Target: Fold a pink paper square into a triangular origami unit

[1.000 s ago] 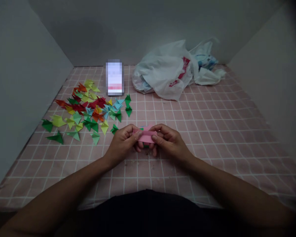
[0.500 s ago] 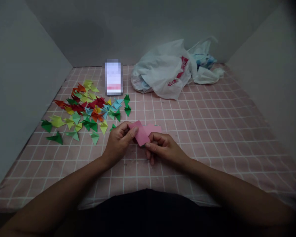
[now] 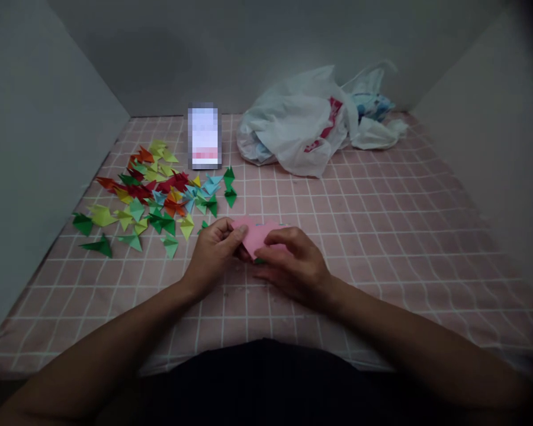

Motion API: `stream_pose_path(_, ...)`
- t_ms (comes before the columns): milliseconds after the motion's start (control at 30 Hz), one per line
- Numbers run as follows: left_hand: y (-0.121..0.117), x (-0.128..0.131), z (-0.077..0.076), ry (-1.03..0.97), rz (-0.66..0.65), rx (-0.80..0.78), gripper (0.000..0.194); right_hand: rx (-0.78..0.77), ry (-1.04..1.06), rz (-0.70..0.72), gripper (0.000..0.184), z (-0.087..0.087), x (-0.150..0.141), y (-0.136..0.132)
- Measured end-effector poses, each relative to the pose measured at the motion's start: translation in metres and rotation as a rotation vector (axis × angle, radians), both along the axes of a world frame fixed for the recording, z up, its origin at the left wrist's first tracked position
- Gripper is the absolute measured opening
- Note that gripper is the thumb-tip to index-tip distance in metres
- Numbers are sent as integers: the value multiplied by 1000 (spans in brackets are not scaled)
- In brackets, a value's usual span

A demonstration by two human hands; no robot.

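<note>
A small piece of pink paper is pinched at its left side between the thumb and fingers of my left hand. At its right edge is my right hand, thumb and index finger apart, its fingertips close to the paper's lower corner. Whether those fingertips touch the paper I cannot tell. More pink paper lies behind the held piece, largely hidden by my right hand. A bit of green shows below the paper, too small to name.
Many folded paper pieces in green, yellow, red, orange and blue lie spread at the left. A phone with a lit, blurred screen stands at the back. White plastic bags sit back right on the pink checked cloth.
My right hand has loosened its pinch on the pink paper's lower corner, and its fingers have spread. The left hand keeps its hold in nearly the same place.
</note>
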State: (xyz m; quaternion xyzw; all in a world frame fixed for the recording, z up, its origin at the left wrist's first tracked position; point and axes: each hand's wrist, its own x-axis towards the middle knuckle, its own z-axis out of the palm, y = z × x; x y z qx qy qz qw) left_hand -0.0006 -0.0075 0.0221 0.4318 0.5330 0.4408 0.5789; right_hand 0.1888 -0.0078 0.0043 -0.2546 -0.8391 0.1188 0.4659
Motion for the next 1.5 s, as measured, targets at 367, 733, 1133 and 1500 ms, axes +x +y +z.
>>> stream_pose_path(367, -8, 8, -4, -283, -75, -179, 19, -66, 40, -66, 13, 2, 2, 2)
stream_pose_path(733, -11, 6, -15, -216, -89, -114, 14, -412, 178, -34, 9, 3, 1, -1)
stream_pose_path(1133, -15, 7, -7, 4, -137, 21, 18, -930, 378, -36, 14, 6, -3, -1)
stream_pose_path(1500, -17, 13, -2, -15, -119, -10, 11, -918, 361, -48, 15, 1, -3, -3)
